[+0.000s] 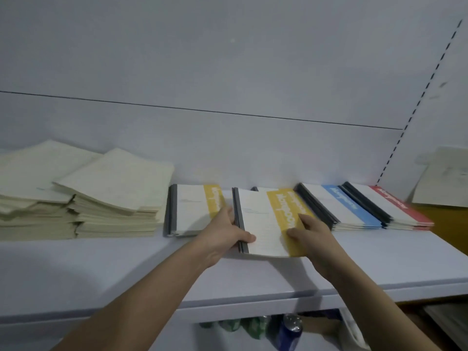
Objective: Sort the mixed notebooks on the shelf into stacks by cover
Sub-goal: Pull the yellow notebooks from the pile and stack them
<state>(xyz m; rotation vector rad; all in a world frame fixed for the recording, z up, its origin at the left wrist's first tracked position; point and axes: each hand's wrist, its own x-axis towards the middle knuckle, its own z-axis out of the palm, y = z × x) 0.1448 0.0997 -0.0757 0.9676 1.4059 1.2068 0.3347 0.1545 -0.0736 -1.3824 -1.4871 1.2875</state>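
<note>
Holding yellow notebook point(268, 221) | left hand point(228, 235) grip pinching spine | right hand point(312, 238) grip pinching cover | on shelf point(101, 269)

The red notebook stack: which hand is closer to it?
Right. The right hand holds the yellow-banded notebook, two stacks left of the red notebook stack. The left hand grips that notebook's far side, farther away.

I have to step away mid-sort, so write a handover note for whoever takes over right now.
Left hand grips the spine edge of the yellow-band notebook; right hand holds its yellow side.
Done: yellow stack, blue stack and red stack stand on the shelf; cream stacks at left.
Left: probably set the held notebook on the yellow stack.
</note>
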